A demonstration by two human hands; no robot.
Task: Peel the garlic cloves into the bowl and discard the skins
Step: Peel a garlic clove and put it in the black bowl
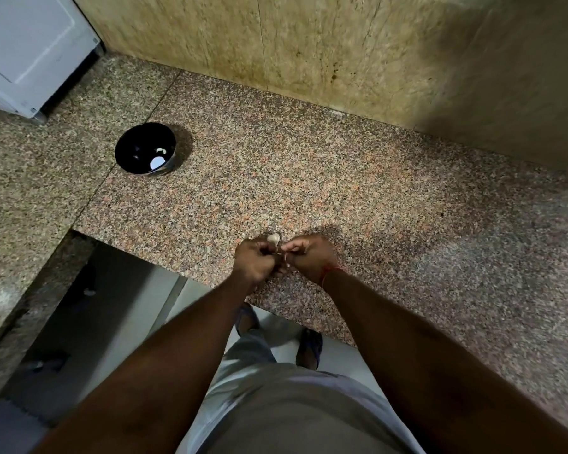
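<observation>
Head view, left hand (254, 262) and right hand (309, 257) fingers curled, pinching garlic clove (273, 239)

Both hands (281, 257) pinching a garlic clove (273, 239) above granite counter (358, 198), dark bowl (145, 148) apart

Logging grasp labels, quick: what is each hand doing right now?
Left hand: fingers curled, pinching the garlic clove.
Right hand: fingers curled, pinching at the same clove.

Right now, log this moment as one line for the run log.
step: peeling | left hand: grips garlic clove | right hand: pinches at it | bowl: far left on counter, a few pale pieces inside
</observation>
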